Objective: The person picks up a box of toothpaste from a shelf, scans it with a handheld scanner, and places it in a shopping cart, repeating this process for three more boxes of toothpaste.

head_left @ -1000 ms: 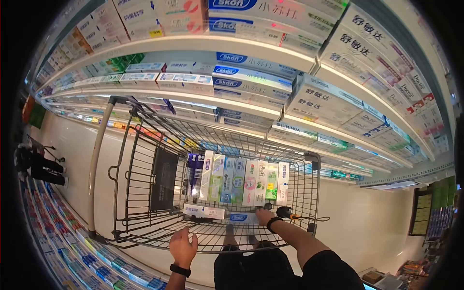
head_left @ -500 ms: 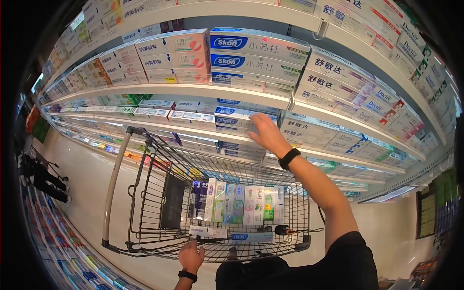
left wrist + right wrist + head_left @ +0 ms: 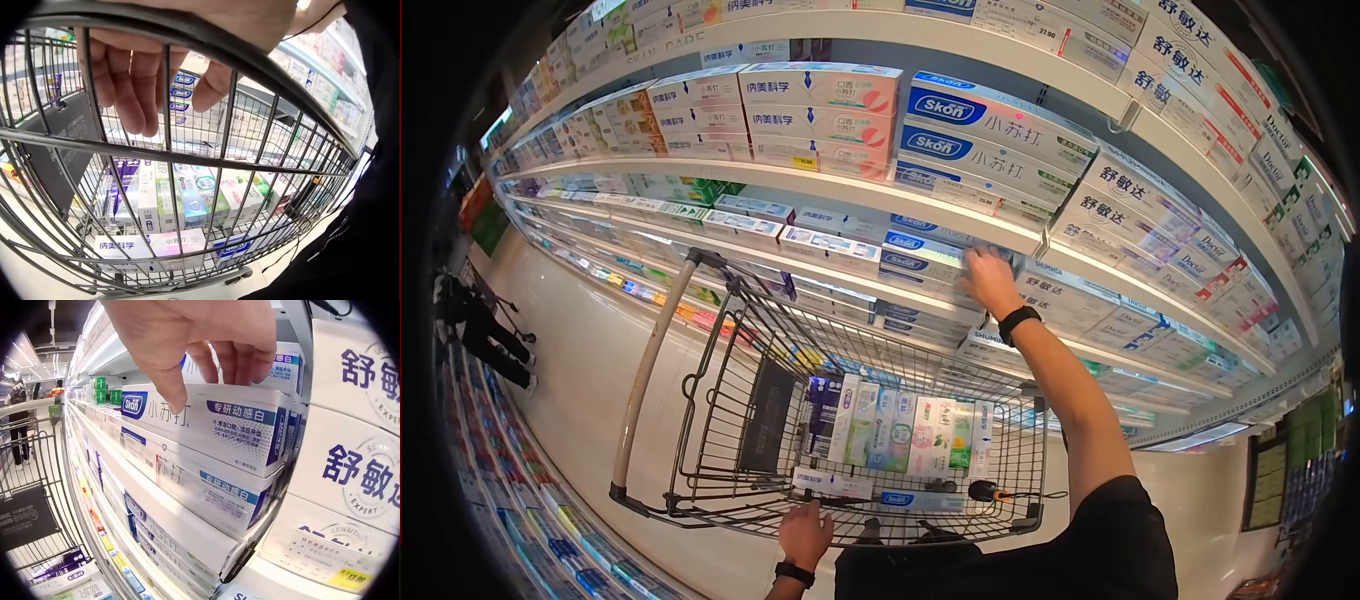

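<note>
My right hand (image 3: pixel 988 275) reaches up to the middle shelf. It pinches the top white and blue Skön toothpaste box (image 3: pixel 925 252) of a stack. In the right wrist view my thumb lies on the front face of that Skön box (image 3: pixel 219 422), and the fingers of my right hand (image 3: pixel 212 344) curl over its top edge. My left hand (image 3: pixel 805 535) grips the near handle of the wire shopping cart (image 3: pixel 648 375). In the left wrist view its fingers (image 3: pixel 137 81) wrap over the handle bar (image 3: pixel 300 109). Several toothpaste boxes (image 3: pixel 900 432) lie in a row in the cart.
Long shelves of toothpaste boxes (image 3: pixel 1140 200) fill the wall ahead, above and below my right hand. More stocked shelves (image 3: pixel 520 500) line the aisle's other side at lower left. A person in dark clothes (image 3: pixel 480 335) stands far down the aisle on the left.
My right hand rose from the cart to the shelf and now holds the top Skön box. The left hand stayed on the handle. The view tilted up toward the shelves.
</note>
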`<state>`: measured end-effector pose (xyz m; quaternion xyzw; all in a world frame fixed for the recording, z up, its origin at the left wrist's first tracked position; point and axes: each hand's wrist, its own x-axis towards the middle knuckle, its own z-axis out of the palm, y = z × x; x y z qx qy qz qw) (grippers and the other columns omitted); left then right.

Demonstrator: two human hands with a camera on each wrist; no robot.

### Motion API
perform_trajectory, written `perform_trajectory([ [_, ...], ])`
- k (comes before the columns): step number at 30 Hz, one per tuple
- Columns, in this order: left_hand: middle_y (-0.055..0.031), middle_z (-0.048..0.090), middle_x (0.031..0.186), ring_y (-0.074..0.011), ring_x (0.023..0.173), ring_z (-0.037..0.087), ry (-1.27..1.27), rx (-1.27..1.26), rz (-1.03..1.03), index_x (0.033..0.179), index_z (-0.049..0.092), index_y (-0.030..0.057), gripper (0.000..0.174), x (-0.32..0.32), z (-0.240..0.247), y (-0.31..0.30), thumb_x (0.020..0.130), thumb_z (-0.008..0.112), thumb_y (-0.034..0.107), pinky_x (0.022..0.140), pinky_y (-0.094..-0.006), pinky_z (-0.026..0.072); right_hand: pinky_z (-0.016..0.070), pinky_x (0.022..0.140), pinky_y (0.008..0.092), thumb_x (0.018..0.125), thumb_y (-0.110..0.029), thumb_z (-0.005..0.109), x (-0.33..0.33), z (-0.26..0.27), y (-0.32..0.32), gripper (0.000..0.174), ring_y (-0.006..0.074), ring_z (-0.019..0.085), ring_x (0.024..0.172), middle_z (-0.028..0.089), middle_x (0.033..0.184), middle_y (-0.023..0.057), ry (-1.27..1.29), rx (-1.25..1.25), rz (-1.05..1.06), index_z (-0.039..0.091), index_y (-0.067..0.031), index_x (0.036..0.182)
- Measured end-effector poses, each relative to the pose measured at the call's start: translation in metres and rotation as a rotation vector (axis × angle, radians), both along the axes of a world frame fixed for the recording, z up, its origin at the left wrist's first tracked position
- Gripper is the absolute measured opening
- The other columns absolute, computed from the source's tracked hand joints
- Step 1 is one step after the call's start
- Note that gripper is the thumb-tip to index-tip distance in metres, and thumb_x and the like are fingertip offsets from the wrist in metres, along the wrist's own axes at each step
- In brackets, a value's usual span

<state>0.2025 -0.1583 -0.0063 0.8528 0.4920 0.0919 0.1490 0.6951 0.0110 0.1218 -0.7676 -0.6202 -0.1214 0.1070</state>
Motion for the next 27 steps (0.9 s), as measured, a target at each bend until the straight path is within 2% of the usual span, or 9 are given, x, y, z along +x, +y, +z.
perform_trajectory([
  [7,-0.0095,0.062,0.075,-0.0288,0.074,0.061,0.034,0.004,-0.027,0.088,0.060,0.0068,0.024,-0.001,0.000,-0.001,0.075,0.068,0.026,0.065,-0.0420,0.0492,0.0467,0.090,0.0457,0.067,-0.016,0.076,0.013,-0.004,0.009,0.041,0.0386,0.054,0.109,0.056,0.111,0.0215,0.207,-0.065,0.010,0.060,0.0010,0.101],
  [10,-0.0131,0.065,0.086,-0.0320,0.082,0.062,-0.025,-0.091,-0.035,0.101,0.062,0.0046,0.033,-0.003,0.003,0.000,0.076,0.068,0.025,0.072,-0.0430,0.0501,0.0473,0.089,0.0431,0.068,-0.016,0.075,0.007,0.005,-0.004,0.038,0.0392,0.054,0.106,0.055,0.106,0.0232,0.286,-0.031,0.051,0.060,0.0028,0.098],
  [15,-0.0208,0.061,0.110,-0.0384,0.101,0.058,-0.286,-0.207,-0.172,0.118,0.055,-0.0011,0.044,0.022,0.032,0.033,0.080,0.068,0.015,0.087,-0.0438,0.0475,0.0468,0.087,0.0428,0.068,-0.015,0.076,-0.026,0.046,-0.067,0.042,0.0382,0.055,0.099,0.053,0.099,0.0201,0.369,0.026,0.210,0.059,0.0037,0.102],
  [17,-0.0215,0.060,0.110,-0.0371,0.097,0.059,-0.483,-0.086,-0.199,0.122,0.052,-0.0032,0.049,0.058,0.052,0.061,0.080,0.070,0.014,0.086,-0.0415,0.0480,0.0467,0.086,0.0426,0.069,-0.016,0.077,-0.033,0.064,-0.098,0.046,0.0375,0.055,0.098,0.053,0.102,0.0189,0.410,-0.032,0.249,0.059,0.0023,0.107],
  [19,-0.0159,0.059,0.113,-0.0155,0.092,0.059,-0.779,-0.487,-0.035,0.128,0.047,-0.0041,0.055,0.104,0.089,0.083,0.083,0.071,0.016,0.079,-0.0284,0.0485,0.0466,0.085,0.0417,0.070,-0.018,0.078,-0.034,0.073,-0.129,0.047,0.0365,0.055,0.098,0.054,0.103,0.0179,0.427,-0.060,0.295,0.060,0.0015,0.109],
  [20,-0.0130,0.058,0.114,-0.0124,0.092,0.059,-0.908,-0.531,-0.027,0.131,0.045,-0.0029,0.056,0.123,0.099,0.093,0.085,0.070,0.017,0.077,-0.0243,0.0476,0.0465,0.086,0.0413,0.070,-0.018,0.078,-0.034,0.079,-0.146,0.047,0.0363,0.055,0.098,0.054,0.103,0.0177,0.432,-0.077,0.291,0.060,0.0015,0.108],
  [23,-0.0107,0.057,0.107,-0.0185,0.090,0.065,-1.137,-0.979,0.022,0.137,0.037,0.0039,0.068,0.173,0.152,0.101,0.092,0.053,0.052,0.072,-0.0282,0.0538,0.0459,0.086,0.0401,0.070,-0.018,0.078,-0.033,0.089,-0.196,0.046,0.0356,0.056,0.098,0.055,0.102,0.0165,0.440,-0.097,0.286,0.060,0.0018,0.107],
  [26,-0.0201,0.049,0.125,-0.0261,0.093,0.066,-0.974,-1.283,-0.124,0.140,0.030,0.0047,0.076,0.201,0.169,0.103,0.090,0.050,0.059,0.074,-0.0308,0.0575,0.0459,0.086,0.0424,0.069,-0.017,0.077,-0.029,0.095,-0.241,0.041,0.0370,0.055,0.098,0.054,0.099,0.0175,0.489,-0.063,0.300,0.061,0.0010,0.103],
  [27,-0.0227,0.051,0.121,-0.0272,0.088,0.068,-0.978,-1.324,-0.116,0.137,0.035,0.0043,0.073,0.209,0.174,0.095,0.090,0.055,0.056,0.071,-0.0311,0.0599,0.0464,0.086,0.0424,0.069,-0.017,0.076,-0.028,0.098,-0.254,0.039,0.0371,0.056,0.098,0.054,0.099,0.0178,0.495,-0.068,0.281,0.062,0.0012,0.100],
])
